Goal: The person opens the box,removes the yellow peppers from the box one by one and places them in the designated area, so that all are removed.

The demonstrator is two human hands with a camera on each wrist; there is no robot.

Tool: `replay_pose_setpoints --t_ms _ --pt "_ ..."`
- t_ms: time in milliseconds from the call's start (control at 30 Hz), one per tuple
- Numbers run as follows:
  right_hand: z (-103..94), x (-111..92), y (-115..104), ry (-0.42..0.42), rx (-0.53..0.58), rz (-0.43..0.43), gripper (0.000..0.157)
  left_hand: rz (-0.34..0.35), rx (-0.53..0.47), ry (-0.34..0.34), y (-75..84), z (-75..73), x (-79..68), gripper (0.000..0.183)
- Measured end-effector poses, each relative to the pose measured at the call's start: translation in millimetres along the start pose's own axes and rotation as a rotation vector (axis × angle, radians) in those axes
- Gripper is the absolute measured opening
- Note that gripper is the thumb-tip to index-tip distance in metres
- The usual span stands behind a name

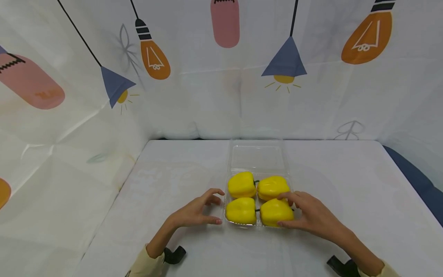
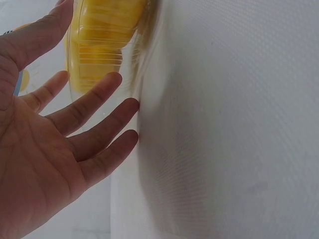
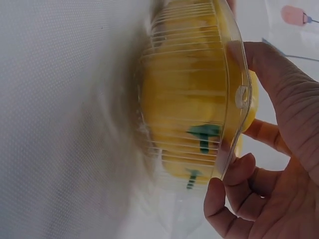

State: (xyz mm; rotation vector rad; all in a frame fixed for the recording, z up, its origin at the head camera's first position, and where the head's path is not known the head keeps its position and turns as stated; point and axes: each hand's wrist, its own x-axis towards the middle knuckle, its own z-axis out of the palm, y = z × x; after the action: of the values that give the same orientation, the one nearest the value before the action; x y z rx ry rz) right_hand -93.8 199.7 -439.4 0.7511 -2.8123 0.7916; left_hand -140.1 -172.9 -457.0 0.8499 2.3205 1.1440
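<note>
A clear plastic clamshell box [image 1: 257,226] lies with its lid [image 1: 257,156] folded back, away from the person. Several yellow bell peppers with green stems fill it in two rows. My right hand [image 1: 309,215] grips the near right bell pepper [image 1: 276,212], thumb on its near side and fingers over its far side. In the right wrist view, that pepper [image 3: 184,94] shows through the ribbed box wall, with the thumb and fingers at the rim. My left hand [image 1: 199,211] is beside the box's left side, fingers spread and holding nothing, near the front left bell pepper [image 1: 240,211].
The box stands on a white-covered table [image 1: 180,169]. A white curtain [image 1: 207,100] printed with lamps and bulbs hangs behind the table and along its left. Black straps [image 1: 174,255] show at both wrists. Dark blue fabric [image 1: 420,184] lies past the right table edge.
</note>
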Motion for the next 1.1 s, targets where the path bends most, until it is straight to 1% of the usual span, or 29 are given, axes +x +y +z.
replay_pose_setpoints --t_ms 300,567,633,833,900,967,1100 --pt "2.9 0 1 0.009 0.037 0.008 0.062 0.0 -0.002 -0.002 0.3 -0.3 -0.1 0.077" --pt "3.2 1 1 0.007 0.083 0.032 0.063 -0.036 -0.026 -0.005 3.0 -0.4 -0.4 0.075" --pt "3.9 1 1 0.014 0.095 0.031 0.062 -0.038 -0.038 -0.007 6.5 -0.7 -0.8 0.076" --pt "5.9 1 4 0.028 0.149 0.026 0.061 -0.026 -0.07 -0.021 28.5 -6.6 -4.6 0.073" --pt "6.0 1 5 0.03 0.174 0.027 0.06 -0.025 -0.074 -0.02 30.7 -7.3 -4.9 0.073" --pt "5.8 1 6 0.032 0.199 0.031 0.06 -0.015 -0.054 -0.013 24.3 -5.8 -3.9 0.073" --pt "5.0 1 6 0.027 0.238 0.046 0.06 -0.013 -0.031 -0.009 5.7 -2.2 -0.7 0.074"
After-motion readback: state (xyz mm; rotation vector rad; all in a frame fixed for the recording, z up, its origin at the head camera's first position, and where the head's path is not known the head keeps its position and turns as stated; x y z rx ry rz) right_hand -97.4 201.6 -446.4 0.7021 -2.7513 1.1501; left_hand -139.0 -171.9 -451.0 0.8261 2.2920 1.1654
